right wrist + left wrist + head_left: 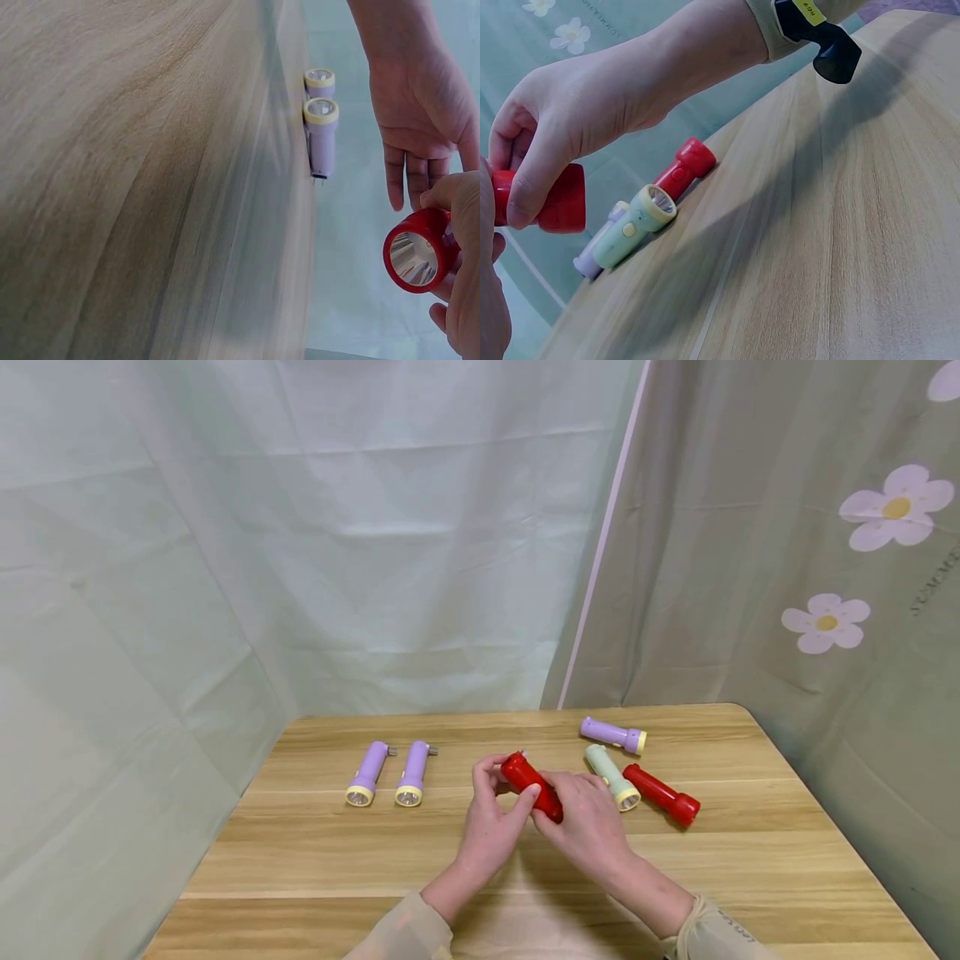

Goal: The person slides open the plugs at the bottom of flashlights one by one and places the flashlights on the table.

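Observation:
Both hands hold a red flashlight (531,785) above the wooden table. The left hand (489,831) has its thumb on the body, fingers bent around the far end, where a small metallic piece sticks out. The right hand (588,827) grips the near, lens end. In the left wrist view, the right hand (592,101) pinches the red flashlight (564,201) between thumb and fingers; only part of the left hand (491,300) shows at the edge. The right wrist view shows the lens of the flashlight (414,261), the left hand (424,112) and the right hand (465,255).
Two purple flashlights (369,772) (415,772) lie side by side on the table (315,877) at the left. Right of the hands lie a purple flashlight (611,734), a pale green one (609,774) and another red one (660,793). Curtains (420,527) hang behind.

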{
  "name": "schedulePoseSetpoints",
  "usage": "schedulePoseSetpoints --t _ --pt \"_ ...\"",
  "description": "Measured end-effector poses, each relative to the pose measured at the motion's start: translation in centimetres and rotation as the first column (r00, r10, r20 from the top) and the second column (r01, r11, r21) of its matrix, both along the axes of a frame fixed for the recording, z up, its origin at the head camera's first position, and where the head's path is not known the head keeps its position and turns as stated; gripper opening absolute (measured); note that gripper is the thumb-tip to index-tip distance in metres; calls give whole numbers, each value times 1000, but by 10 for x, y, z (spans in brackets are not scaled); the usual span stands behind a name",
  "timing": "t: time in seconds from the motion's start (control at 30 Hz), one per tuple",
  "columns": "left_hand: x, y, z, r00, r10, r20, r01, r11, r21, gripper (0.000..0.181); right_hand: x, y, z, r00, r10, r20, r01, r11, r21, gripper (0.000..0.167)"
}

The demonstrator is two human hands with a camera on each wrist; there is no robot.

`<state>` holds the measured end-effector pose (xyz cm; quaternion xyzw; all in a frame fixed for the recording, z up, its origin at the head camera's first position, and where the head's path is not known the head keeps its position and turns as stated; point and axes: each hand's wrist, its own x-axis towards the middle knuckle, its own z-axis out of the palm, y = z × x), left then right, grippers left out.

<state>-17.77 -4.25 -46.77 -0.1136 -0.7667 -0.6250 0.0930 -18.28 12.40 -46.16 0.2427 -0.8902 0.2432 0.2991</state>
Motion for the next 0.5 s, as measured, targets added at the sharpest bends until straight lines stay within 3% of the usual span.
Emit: schedulePoseSetpoints --t 0.5 --pt "-3 -3 -2 999 0 -35 -1 999 -32 58 1 1 -1 1000 3 31 -4 1000 11 45"
